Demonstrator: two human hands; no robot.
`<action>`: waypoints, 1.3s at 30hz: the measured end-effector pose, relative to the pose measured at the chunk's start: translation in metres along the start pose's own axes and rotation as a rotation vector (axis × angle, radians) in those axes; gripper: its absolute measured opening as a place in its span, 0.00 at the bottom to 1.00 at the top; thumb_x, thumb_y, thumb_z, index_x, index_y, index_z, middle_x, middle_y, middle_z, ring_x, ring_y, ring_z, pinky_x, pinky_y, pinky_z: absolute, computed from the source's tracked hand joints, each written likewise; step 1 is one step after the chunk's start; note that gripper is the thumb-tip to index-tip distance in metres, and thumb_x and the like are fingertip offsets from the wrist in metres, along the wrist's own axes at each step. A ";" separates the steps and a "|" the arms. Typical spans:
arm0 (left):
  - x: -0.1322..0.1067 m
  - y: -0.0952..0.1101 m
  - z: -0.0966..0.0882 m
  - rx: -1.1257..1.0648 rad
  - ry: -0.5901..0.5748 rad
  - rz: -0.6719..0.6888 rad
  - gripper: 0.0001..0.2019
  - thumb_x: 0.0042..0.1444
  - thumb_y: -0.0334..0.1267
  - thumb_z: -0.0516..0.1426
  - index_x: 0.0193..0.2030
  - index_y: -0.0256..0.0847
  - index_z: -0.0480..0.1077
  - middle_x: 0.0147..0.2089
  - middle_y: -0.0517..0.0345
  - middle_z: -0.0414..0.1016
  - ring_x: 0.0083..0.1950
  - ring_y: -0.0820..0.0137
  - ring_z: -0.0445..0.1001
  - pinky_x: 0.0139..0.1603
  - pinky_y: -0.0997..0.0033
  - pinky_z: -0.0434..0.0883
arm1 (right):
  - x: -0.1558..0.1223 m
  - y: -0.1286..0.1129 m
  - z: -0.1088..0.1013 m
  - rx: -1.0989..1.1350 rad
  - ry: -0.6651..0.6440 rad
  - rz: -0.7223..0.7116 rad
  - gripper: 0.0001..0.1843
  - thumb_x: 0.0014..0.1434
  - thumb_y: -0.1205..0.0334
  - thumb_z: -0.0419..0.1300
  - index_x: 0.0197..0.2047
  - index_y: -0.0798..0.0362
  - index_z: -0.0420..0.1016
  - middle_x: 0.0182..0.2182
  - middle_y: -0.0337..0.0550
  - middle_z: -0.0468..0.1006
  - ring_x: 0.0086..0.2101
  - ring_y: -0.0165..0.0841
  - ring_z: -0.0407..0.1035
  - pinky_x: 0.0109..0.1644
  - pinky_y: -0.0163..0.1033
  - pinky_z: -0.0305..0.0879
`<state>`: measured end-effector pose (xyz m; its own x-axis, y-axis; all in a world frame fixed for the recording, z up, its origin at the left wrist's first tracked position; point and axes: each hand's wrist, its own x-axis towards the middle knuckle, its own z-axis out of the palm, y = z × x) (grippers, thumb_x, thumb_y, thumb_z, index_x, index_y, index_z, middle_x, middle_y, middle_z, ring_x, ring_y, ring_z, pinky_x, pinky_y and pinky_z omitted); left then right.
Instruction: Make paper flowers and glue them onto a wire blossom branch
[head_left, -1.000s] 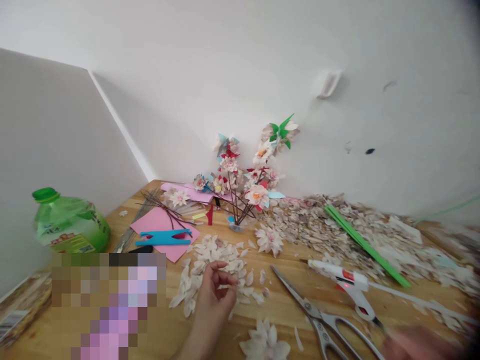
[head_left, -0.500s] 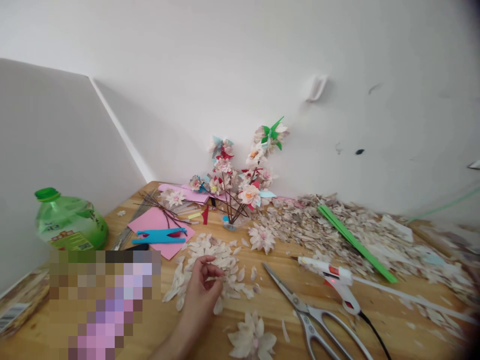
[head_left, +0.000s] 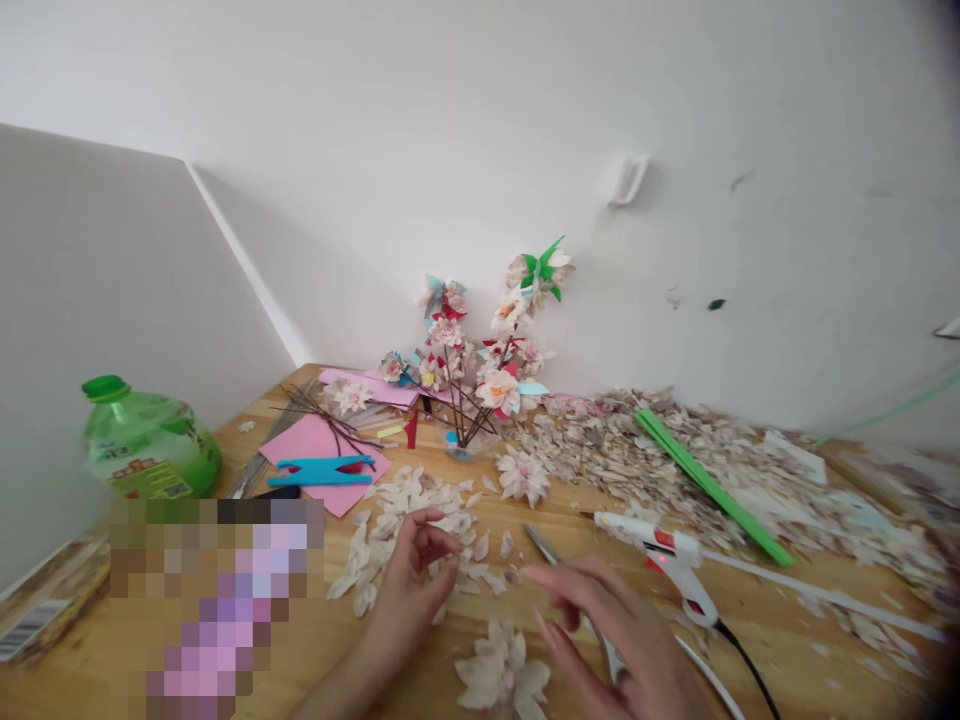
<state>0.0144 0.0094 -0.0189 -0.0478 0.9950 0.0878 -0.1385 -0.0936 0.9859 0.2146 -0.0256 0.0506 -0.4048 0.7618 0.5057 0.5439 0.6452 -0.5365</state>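
Two bare hands share the wooden table (head_left: 427,685) in my head-camera view. My left hand (head_left: 420,575) hovers at the near edge of a pile of loose pale petals (head_left: 424,490), its fingers curled and the thumb close to the fingertips; whether they pinch anything small, I cannot tell. My right hand (head_left: 622,620), slightly blurred, is held open, thumb and forefinger parted, over a pair of metal scissors (head_left: 541,545), hiding part of them from me. Between the wrists, nearest to me, a white petal flower (head_left: 504,675) lies face up on the wood, just beside the right thumb. A second flower (head_left: 523,475) rests beyond the loose petals, in front of a clear container (head_left: 472,447) from which dark stems rise with finished blossoms (head_left: 501,390). To the right I see a white glue gun (head_left: 652,537), its red light glowing, and a green strip (head_left: 712,490) lying across a broad heap of dried petals (head_left: 600,440). At left, a blue paper piece (head_left: 319,471) lies on a pink sheet (head_left: 341,505) near a green-capped bottle (head_left: 150,440).
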 end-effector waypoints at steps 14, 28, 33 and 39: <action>-0.005 0.001 -0.001 -0.429 -0.375 -0.074 0.20 0.46 0.31 0.60 0.46 0.46 0.61 0.30 0.62 0.71 0.37 0.71 0.70 0.42 0.69 0.64 | 0.025 0.000 0.059 0.736 -0.154 0.465 0.23 0.46 0.76 0.52 0.47 0.50 0.60 0.37 0.40 0.73 0.38 0.32 0.69 0.45 0.41 0.65; -0.013 0.022 0.001 -0.471 -0.344 -0.254 0.19 0.38 0.32 0.64 0.40 0.43 0.67 0.25 0.59 0.71 0.46 0.61 0.69 0.40 0.66 0.67 | 0.028 0.000 0.048 1.487 -0.424 0.831 0.20 0.53 0.62 0.56 0.48 0.53 0.55 0.27 0.40 0.75 0.29 0.32 0.73 0.36 0.41 0.66; -0.015 0.023 0.001 -0.478 -0.359 -0.274 0.20 0.39 0.31 0.63 0.42 0.44 0.67 0.26 0.59 0.70 0.45 0.61 0.69 0.36 0.66 0.68 | 0.029 0.001 0.055 1.487 -0.396 0.819 0.24 0.50 0.62 0.60 0.47 0.51 0.54 0.27 0.35 0.73 0.23 0.28 0.71 0.32 0.40 0.66; -0.007 0.018 -0.001 -0.573 -0.265 -0.219 0.21 0.39 0.27 0.60 0.43 0.44 0.68 0.43 0.55 0.72 0.51 0.64 0.66 0.50 0.65 0.62 | 0.026 0.009 0.058 1.195 -0.057 0.732 0.24 0.47 0.59 0.63 0.45 0.50 0.56 0.26 0.33 0.71 0.24 0.28 0.67 0.31 0.36 0.64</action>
<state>0.0112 0.0012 -0.0015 0.2759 0.9612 -0.0012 -0.6247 0.1803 0.7597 0.1664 0.0033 0.0203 -0.3499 0.9250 -0.1478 -0.2926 -0.2578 -0.9208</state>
